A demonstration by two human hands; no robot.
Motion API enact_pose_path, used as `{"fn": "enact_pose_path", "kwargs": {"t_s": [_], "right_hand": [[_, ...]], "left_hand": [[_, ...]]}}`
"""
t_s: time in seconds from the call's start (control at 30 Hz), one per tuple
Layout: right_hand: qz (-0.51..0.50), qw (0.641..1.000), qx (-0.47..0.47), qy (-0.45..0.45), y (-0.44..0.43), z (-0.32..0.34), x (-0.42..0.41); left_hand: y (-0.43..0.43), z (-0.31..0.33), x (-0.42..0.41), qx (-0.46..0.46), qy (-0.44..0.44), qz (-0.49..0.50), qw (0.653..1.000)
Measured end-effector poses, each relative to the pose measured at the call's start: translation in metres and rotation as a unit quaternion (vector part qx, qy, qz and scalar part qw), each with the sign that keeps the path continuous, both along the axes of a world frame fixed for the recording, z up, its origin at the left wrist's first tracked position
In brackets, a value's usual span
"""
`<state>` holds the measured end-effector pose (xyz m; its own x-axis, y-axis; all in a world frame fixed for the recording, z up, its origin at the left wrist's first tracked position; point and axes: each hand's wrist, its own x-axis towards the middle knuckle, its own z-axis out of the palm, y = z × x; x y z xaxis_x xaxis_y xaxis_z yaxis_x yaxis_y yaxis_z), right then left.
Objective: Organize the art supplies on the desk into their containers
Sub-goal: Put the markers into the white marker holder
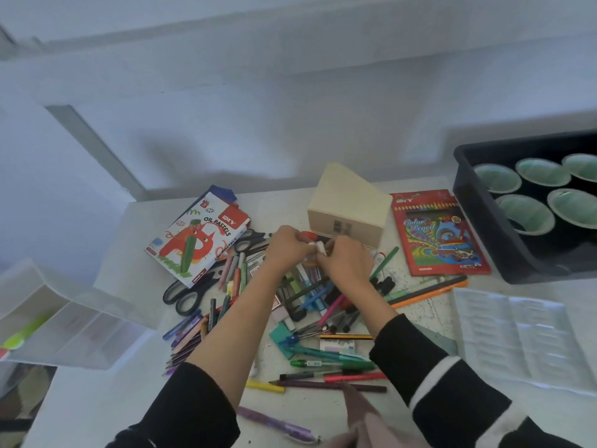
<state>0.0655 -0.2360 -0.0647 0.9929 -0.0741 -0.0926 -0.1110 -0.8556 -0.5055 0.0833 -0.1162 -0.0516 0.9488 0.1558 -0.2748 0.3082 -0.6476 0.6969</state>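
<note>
A heap of pens, markers, pastels and pencils (310,305) covers the middle of the white desk (420,318). Above the heap my left hand (289,248) and my right hand (345,261) meet, fingers curled. Between them they pinch a small white piece, like an eraser (319,246), together with a few thin sticks. Just behind my hands stands a cream desk organizer (350,206). An oil pastels box (200,236) lies to the left, a red colour pencil pack (437,234) to the right.
Black scissors (187,291) lie left of the heap. A clear plastic drawer unit (64,318) stands at the far left. A dark bin (504,221) with green-lined cups sits at the far right, a clear plastic insert tray (517,337) in front of it.
</note>
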Motion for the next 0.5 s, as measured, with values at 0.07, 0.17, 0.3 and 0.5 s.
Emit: {"fn": "enact_pose_path", "kwargs": {"t_s": [0.07, 0.17, 0.3, 0.5], "right_hand": [[-0.007, 0.999, 0.040, -0.015, -0.002, 0.005, -0.002], [-0.016, 0.996, 0.077, -0.040, -0.003, 0.015, -0.006], [-0.021, 0.989, 0.121, -0.082, -0.007, 0.026, -0.012], [0.006, 0.968, 0.212, -0.134, -0.003, 0.036, -0.020]], "left_hand": [[0.005, 0.007, -0.003, -0.074, -0.022, 0.028, 0.997], [0.012, 0.022, -0.012, -0.160, -0.031, 0.044, 0.986], [0.021, 0.040, -0.028, -0.185, -0.108, 0.043, 0.976], [0.033, 0.061, -0.058, -0.153, -0.210, 0.066, 0.963]]}}
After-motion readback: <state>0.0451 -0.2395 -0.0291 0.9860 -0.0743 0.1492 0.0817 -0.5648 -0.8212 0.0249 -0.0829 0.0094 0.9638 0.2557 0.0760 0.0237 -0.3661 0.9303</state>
